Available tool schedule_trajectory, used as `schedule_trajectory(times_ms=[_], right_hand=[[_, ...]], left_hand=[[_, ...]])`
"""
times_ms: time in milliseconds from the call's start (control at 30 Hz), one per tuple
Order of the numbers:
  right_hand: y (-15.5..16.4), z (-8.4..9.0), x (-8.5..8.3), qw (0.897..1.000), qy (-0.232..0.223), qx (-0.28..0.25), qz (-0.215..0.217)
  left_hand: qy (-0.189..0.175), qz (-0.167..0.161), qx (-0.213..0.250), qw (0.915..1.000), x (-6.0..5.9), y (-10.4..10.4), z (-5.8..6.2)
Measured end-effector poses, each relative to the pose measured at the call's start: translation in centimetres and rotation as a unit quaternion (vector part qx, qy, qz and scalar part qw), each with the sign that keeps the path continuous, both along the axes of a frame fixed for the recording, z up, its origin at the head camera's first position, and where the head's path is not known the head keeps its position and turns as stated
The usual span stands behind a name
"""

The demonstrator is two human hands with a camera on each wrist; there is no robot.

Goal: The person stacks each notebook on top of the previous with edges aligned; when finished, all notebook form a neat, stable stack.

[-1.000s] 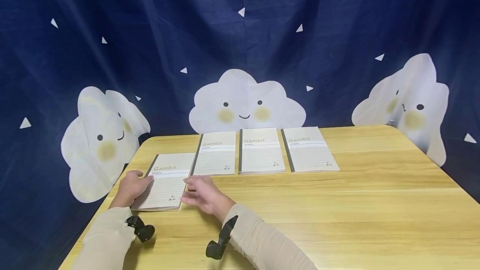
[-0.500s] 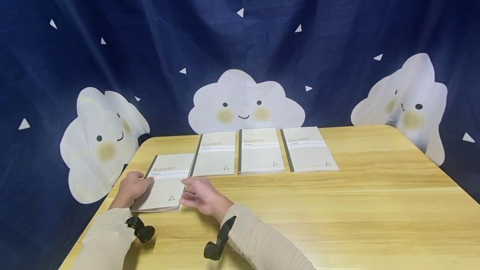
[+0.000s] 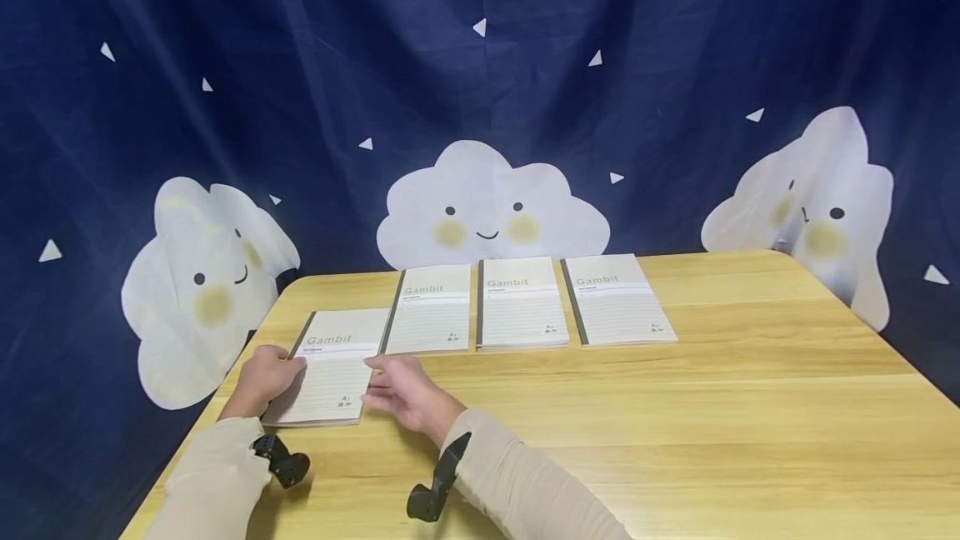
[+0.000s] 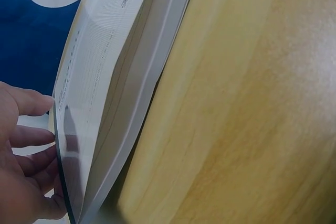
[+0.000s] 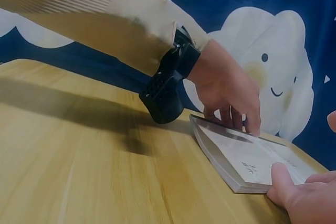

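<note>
A white "Gambit" notebook (image 3: 337,365) with a dark spine lies nearest on the left of the table. My left hand (image 3: 262,377) grips its spine side, thumb over the cover in the head view; in the left wrist view the fingers (image 4: 34,135) meet the dark spine. At the opposite edge is my right hand (image 3: 408,394), thumb and fingers loosely bent and touching that side. The notebook's near edge (image 4: 131,124) shows a gap under the cover toward the spine. Its underside is hidden.
Behind and to the right, three similar notebooks stand in a row: the left one (image 3: 429,311), the middle one (image 3: 521,307) and the right one (image 3: 618,302). All lie flat on the wooden table (image 3: 675,440). A dark blue cloud-patterned curtain (image 3: 660,90) hangs behind.
Both hands stay at the near notebook's sides. Its loose near edge, slightly raised before, now looks flatter and more even. The other notebooks have not moved.
</note>
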State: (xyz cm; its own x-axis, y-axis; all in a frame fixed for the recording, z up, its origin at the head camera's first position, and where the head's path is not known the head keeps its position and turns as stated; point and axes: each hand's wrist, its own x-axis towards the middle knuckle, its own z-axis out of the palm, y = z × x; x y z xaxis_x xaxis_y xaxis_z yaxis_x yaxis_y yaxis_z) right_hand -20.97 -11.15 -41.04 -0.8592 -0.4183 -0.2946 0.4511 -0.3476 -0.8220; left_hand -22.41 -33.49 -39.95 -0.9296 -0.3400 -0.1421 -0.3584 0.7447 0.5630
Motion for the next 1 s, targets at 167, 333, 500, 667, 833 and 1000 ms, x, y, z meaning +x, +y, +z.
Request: schedule_trajectory(times_ms=[167,333,500,667,833,1000], right_hand=[[0.1,-0.1,0.1,1.000,-0.008,-0.020,-0.010],[0.2,-0.5,0.0,0.999,-0.010,-0.026,-0.019],[0.1,-0.8,0.0,1.000,-0.002,-0.022,-0.019],[0.0,-1.0,0.0,1.000,0.013,-0.002,-0.018],[0.0,-1.2,0.1,0.998,0.044,0.030,-0.022],[-0.1,-1.4,0.1,0.995,0.073,0.070,-0.025]], left_hand=[[-0.005,-0.011,-0.003,0.9999,0.0,-0.2,0.1],[-0.011,-0.017,0.019,0.9996,0.0,-0.5,0.2],[0.008,-0.020,0.063,0.9978,0.2,-1.2,-0.2],[0.022,-0.030,0.064,0.9972,0.4,-2.3,-1.0],[0.020,-0.027,0.083,0.9960,0.5,-2.8,-1.2],[0.030,-0.008,0.206,0.9780,1.0,-3.1,-1.3]])
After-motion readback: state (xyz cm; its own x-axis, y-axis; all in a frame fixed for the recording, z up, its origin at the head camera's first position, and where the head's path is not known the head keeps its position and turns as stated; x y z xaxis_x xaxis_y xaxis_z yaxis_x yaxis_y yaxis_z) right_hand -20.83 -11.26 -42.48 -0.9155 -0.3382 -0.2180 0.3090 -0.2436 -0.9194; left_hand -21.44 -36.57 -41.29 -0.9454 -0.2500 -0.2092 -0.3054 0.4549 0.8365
